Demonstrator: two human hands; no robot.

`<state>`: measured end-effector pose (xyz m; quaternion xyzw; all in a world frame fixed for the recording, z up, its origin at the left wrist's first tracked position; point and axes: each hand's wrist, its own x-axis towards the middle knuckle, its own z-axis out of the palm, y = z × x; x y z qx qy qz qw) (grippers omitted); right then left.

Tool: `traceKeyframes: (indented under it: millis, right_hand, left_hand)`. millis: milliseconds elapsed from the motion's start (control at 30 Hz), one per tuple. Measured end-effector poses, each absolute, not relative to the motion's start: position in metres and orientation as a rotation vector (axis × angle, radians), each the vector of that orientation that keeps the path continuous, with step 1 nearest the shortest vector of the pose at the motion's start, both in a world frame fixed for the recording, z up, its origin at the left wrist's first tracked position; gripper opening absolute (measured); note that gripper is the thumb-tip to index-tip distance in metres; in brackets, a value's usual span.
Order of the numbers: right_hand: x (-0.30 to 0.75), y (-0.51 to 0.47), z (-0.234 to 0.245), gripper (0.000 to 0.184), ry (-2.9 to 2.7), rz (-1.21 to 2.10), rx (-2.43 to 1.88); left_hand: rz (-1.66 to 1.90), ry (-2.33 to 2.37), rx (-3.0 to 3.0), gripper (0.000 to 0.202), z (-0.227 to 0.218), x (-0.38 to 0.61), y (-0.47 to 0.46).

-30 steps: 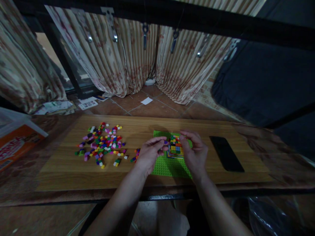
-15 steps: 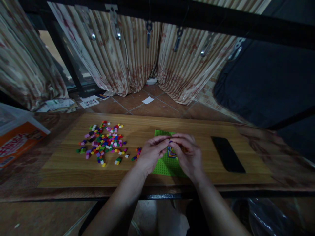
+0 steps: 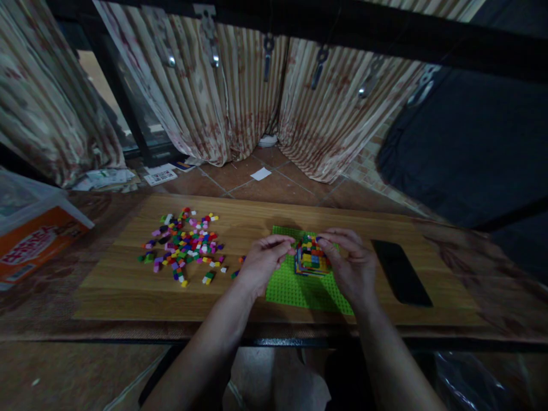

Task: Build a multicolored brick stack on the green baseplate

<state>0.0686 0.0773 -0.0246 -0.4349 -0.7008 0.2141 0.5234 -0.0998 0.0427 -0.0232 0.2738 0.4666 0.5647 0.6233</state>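
Observation:
A green baseplate (image 3: 295, 288) lies on the wooden board (image 3: 128, 288) in front of me. On it stands a small block built of many-coloured bricks (image 3: 311, 258). My left hand (image 3: 262, 264) is at the block's left side, fingers curled in a pinch whose contents are hidden. My right hand (image 3: 351, 264) curves over the block's right side, fingertips touching its top edge. A loose pile of small coloured bricks (image 3: 186, 245) is spread over the board to the left.
A black phone (image 3: 400, 273) lies flat on the board to the right of the baseplate. An orange box (image 3: 29, 245) stands at the far left. Striped curtains (image 3: 240, 97) hang behind, above a tiled floor with scattered papers (image 3: 158, 176).
My hands met above the block half a second ago, hiding it. Now they have parted to either side and the block shows again. The view has shifted slightly.

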Motion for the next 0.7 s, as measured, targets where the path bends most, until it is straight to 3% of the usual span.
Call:
traceKeyframes:
  millis: [267, 700]
  right_hand:
    - [0.057, 0.077, -0.031, 0.010, -1.933, 0.239, -1.117]
    - [0.050, 0.078, -0.037, 0.005, -1.809, 0.280, -1.228]
  left_hand:
    - [1.290, 1.203, 0.735, 0.017, -0.033, -0.091, 0.042]
    - [1.285, 1.263, 1.000, 0.030, -0.040, -0.083, 0.041]
